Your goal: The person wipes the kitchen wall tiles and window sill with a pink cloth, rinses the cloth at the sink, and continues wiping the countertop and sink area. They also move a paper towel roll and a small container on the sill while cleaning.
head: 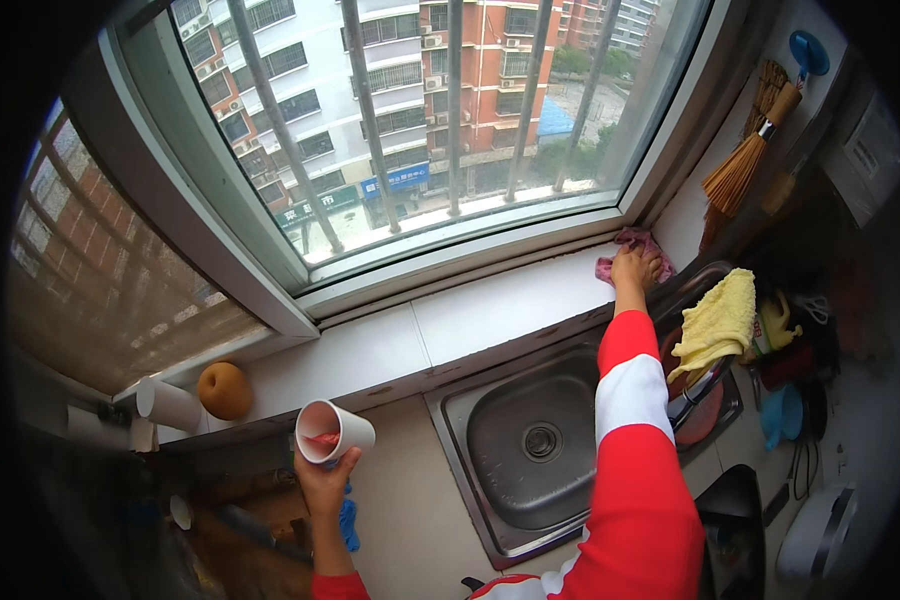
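Observation:
My left hand (324, 480) grips a white cup (356, 435), tipped so that its mouth faces me. Something red (322, 442) lies inside it; I cannot tell what it is. My right arm reaches over the sink to the far right end of the white tiled windowsill (495, 300). There my right hand (636, 268) presses a crumpled pink cloth (664, 266) against the sill, in the corner by the wall. Part of the cloth is hidden under my palm and fingers.
Below the sill sits a stainless steel sink (487, 480). A yellow towel (720, 315) drapes over the faucet (701, 386). A round brown fruit (225, 391) and a white cylinder (166, 405) stand at the sill's left end. A whisk brush (739, 169) hangs at the right. Blue gloves or cloth (349, 521) lie by my left wrist.

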### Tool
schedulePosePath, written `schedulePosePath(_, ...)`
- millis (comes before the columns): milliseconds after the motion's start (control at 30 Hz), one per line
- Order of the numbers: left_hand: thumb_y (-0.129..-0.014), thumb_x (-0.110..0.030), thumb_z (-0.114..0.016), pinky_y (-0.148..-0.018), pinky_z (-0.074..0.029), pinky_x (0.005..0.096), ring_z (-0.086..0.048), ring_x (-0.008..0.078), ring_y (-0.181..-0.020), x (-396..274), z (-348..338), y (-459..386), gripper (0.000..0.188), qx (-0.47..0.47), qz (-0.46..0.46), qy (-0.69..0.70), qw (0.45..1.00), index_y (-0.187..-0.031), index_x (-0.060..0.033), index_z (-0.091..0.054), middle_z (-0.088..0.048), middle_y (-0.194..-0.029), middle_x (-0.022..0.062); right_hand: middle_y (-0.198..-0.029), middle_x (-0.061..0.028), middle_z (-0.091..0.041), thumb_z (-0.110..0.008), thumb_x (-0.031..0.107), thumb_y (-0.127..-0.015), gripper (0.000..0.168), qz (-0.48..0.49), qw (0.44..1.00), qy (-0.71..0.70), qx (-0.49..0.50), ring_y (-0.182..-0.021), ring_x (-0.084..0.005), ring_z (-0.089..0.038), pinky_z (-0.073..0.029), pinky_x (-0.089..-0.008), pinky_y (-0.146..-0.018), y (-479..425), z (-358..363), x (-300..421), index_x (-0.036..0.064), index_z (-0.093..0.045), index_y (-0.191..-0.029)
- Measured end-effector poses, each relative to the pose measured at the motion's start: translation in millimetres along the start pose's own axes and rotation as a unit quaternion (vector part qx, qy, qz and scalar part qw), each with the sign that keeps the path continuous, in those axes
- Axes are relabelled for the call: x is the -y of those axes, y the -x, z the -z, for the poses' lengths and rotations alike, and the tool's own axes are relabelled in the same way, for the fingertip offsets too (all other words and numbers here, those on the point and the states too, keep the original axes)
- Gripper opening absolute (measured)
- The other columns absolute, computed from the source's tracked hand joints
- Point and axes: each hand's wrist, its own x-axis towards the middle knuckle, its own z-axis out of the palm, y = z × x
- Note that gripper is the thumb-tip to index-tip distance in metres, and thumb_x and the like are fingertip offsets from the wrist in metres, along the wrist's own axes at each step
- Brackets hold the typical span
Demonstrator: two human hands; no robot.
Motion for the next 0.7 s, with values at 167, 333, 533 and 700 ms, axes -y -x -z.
schedulePosePath(167, -0.067, -0.017, -0.079, -0.083, -0.045, 0.0303, -0.055, 0.0189, -0.095, -5, -21, -60, 0.06, -0.011, -0.06, -0.032, 0.998, -0.114, 0.0007, -0.046, -0.056, -0.105, 0.0099, -0.112, -0.0159, -0.05, -0.043, 0.026, -0.085, 0.034, 0.014, 0.998, 0.025, -0.055, -0.104, -0.0321, -0.045, -0.036, -0.0419, -0.089, 51, 22, 23, 0.001, -0.06, -0.1)
schedulePosePath(333, -0.063, -0.029, -0.081, -0.081, -0.046, 0.0354, -0.056, 0.0284, -0.097, 25, -31, -96, 0.065, -0.046, -0.085, -0.132, 0.986, -0.111, 0.0005, -0.048, -0.054, -0.107, 0.0157, -0.101, -0.0146, -0.049, -0.047, 0.012, -0.083, 0.017, 0.165, 0.98, -0.068, -0.089, -0.092, -0.0323, -0.048, -0.04, -0.0402, -0.082, 122, 34, 50, 0.001, -0.059, -0.087)
schedulePosePath(533, -0.062, -0.026, -0.081, -0.08, -0.047, 0.0361, -0.055, 0.0285, -0.096, 13, -28, -85, 0.063, -0.067, -0.095, -0.155, 0.981, -0.11, -0.0001, -0.049, -0.053, -0.106, 0.0152, -0.086, -0.0139, -0.049, -0.052, 0.005, -0.083, 0.014, 0.291, 0.782, -0.533, 0.136, -0.078, -0.0305, -0.052, -0.043, -0.0373, -0.072, 225, 82, 125, 0.0, -0.061, -0.092)
schedulePosePath(700, -0.061, -0.023, -0.082, -0.08, -0.045, 0.0368, -0.055, 0.0299, -0.096, 24, -6, -82, 0.063, -0.074, -0.104, -0.161, 0.979, -0.11, 0.0, -0.049, -0.055, -0.103, 0.016, -0.11, -0.0162, -0.048, -0.055, -0.001, -0.075, 0.034, 0.555, 0.621, -0.551, -0.048, -0.1, -0.0323, -0.047, -0.041, -0.0397, -0.085, 282, 142, 218, 0.002, -0.055, -0.109)
